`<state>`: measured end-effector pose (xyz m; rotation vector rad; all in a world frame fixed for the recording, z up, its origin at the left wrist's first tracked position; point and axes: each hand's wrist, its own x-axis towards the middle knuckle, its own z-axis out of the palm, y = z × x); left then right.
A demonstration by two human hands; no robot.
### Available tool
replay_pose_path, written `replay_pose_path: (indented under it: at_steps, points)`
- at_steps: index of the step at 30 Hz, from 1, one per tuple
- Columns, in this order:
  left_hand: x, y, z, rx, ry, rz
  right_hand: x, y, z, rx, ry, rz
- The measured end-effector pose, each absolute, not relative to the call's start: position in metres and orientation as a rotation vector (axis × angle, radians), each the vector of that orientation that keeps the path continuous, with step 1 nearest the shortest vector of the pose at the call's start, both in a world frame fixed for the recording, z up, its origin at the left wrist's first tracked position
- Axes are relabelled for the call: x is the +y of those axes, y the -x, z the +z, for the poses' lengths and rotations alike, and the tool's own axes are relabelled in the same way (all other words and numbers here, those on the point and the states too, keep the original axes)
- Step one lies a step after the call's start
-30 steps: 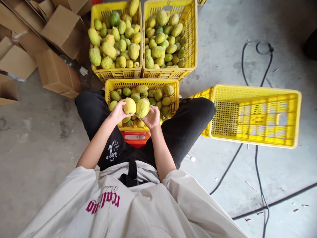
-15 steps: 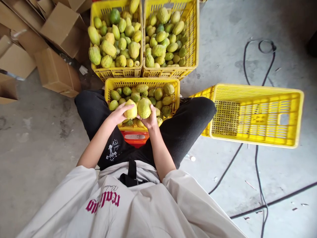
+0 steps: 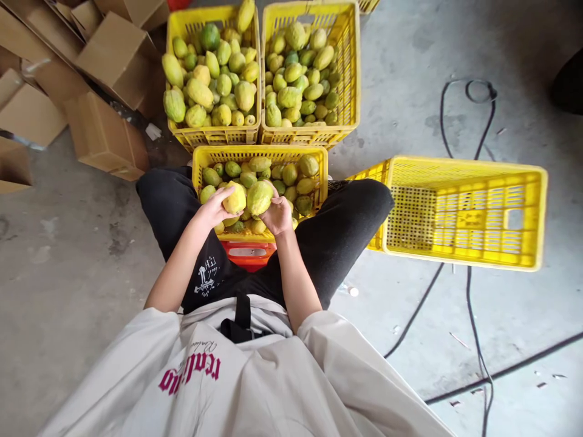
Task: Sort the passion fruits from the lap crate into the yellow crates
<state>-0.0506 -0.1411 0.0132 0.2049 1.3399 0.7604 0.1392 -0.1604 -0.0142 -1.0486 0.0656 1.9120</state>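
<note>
Grey floor (image 3: 86,285), two plump yellowish fruits (image 3: 259,197)

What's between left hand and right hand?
Head view shows two fruits there: a yellow fruit held by the left hand and a greener fruit held by the right hand.

2 held fruits (image 3: 259,198) are counted, 1 per hand: L hand (image 3: 214,207), R hand (image 3: 279,216). 3 yellow crates w/ fruit (image 3: 291,152), 1 crate nr R knee (image 3: 469,162) (image 3: 371,197) & pt of 1 more crate (image 3: 368,5) are seen. Crated fruit (image 3: 199,92) & cardboard boxes (image 3: 113,57) can't be counted exactly, overlapped.
</note>
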Motion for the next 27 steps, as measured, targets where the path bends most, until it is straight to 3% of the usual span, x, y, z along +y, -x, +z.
replay_pose_path:
  at_steps: [22,27]
  points:
    - [-0.142,0.05,0.016,1.316,-0.324,0.693,-0.162,-0.125,-0.022,-0.105,1.132,1.761]
    - [-0.141,0.044,0.022,1.351,-0.266,0.718,-0.159,-0.129,-0.027,-0.024,1.123,1.87]
